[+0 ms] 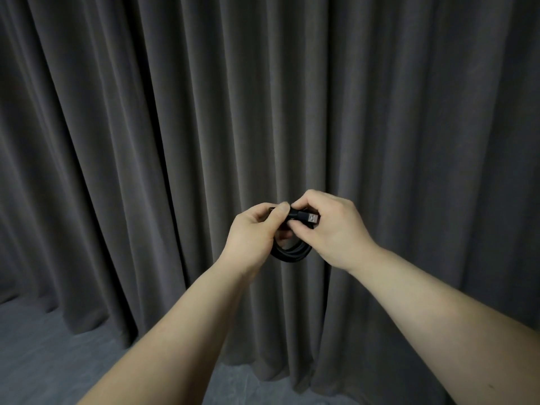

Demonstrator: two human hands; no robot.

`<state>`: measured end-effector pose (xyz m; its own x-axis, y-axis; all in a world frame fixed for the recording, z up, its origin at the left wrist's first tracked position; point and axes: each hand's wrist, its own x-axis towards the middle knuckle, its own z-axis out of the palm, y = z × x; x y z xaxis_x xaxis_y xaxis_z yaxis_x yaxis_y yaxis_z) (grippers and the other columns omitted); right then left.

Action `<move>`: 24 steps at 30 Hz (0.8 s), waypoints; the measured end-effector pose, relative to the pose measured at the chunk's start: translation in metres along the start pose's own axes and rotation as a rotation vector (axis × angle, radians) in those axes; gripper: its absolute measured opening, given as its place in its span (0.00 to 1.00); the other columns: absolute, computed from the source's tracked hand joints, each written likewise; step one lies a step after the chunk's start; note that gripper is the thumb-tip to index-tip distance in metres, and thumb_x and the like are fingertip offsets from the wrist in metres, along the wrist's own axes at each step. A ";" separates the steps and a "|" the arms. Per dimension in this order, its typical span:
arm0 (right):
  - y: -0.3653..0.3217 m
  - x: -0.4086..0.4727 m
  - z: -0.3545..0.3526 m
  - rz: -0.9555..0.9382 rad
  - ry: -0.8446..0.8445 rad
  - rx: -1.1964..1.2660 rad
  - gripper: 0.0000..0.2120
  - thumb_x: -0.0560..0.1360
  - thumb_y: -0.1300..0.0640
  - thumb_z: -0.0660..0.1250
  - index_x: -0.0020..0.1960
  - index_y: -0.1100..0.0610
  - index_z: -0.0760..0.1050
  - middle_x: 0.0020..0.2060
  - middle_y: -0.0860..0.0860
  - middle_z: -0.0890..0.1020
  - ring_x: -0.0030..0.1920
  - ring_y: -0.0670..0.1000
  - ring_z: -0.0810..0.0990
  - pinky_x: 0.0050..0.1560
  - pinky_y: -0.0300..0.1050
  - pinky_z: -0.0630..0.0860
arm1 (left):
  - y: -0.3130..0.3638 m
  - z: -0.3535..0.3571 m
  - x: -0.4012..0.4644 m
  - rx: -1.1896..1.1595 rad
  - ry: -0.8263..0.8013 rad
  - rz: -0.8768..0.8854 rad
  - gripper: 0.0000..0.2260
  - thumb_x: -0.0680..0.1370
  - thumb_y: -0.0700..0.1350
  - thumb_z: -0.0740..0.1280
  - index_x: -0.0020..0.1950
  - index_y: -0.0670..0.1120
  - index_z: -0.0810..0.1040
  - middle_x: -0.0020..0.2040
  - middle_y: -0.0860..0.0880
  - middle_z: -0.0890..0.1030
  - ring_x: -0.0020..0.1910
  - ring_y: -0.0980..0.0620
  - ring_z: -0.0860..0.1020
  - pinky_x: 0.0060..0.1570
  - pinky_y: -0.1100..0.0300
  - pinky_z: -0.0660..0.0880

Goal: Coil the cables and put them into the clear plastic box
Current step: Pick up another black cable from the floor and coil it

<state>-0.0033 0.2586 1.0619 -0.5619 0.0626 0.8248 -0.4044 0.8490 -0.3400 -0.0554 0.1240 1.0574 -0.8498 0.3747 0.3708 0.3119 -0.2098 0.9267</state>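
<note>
Two bare forearms reach forward from the lower edge, over a grey floor (pixel 43 361). Left hand (pixel 251 232) and right hand (pixel 336 229) meet at mid-height, held in the air. Between them is a coiled black cable (pixel 292 254): its loops hang below the fingers, while its USB plug (pixel 309 218) lies roughly level, metal end pointing right. Each grip is narrow, fingers and thumb curled and pinching the cable near the plug; the fingers hide the coil's top. Behind the cable hangs a dark pleated curtain (pixel 175 112).
</note>
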 end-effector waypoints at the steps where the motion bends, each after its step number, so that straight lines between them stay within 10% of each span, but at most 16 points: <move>1: 0.001 0.000 0.001 0.009 -0.003 0.020 0.06 0.68 0.60 0.74 0.44 0.55 0.79 0.38 0.45 0.80 0.41 0.44 0.77 0.41 0.36 0.72 | 0.000 -0.001 0.000 -0.005 0.003 0.000 0.09 0.80 0.45 0.66 0.48 0.40 0.82 0.37 0.48 0.82 0.33 0.55 0.79 0.35 0.63 0.74; 13: 0.005 -0.007 0.007 0.334 -0.131 0.452 0.12 0.72 0.66 0.70 0.47 0.49 0.77 0.44 0.51 0.84 0.46 0.52 0.83 0.55 0.52 0.79 | -0.008 -0.005 0.001 -0.236 0.113 -0.068 0.05 0.80 0.41 0.66 0.50 0.44 0.81 0.42 0.47 0.83 0.37 0.53 0.81 0.34 0.64 0.75; 24: 0.005 -0.020 0.019 0.664 -0.234 0.871 0.09 0.77 0.64 0.64 0.53 0.54 0.78 0.43 0.52 0.82 0.44 0.51 0.79 0.48 0.48 0.76 | -0.032 -0.012 0.002 -0.094 0.185 0.053 0.03 0.77 0.40 0.70 0.46 0.45 0.84 0.34 0.50 0.82 0.33 0.57 0.77 0.39 0.63 0.75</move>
<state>-0.0079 0.2516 1.0356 -0.9388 0.1885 0.2884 -0.2896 0.0214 -0.9569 -0.0725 0.1204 1.0278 -0.8996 0.1903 0.3931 0.3245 -0.3112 0.8932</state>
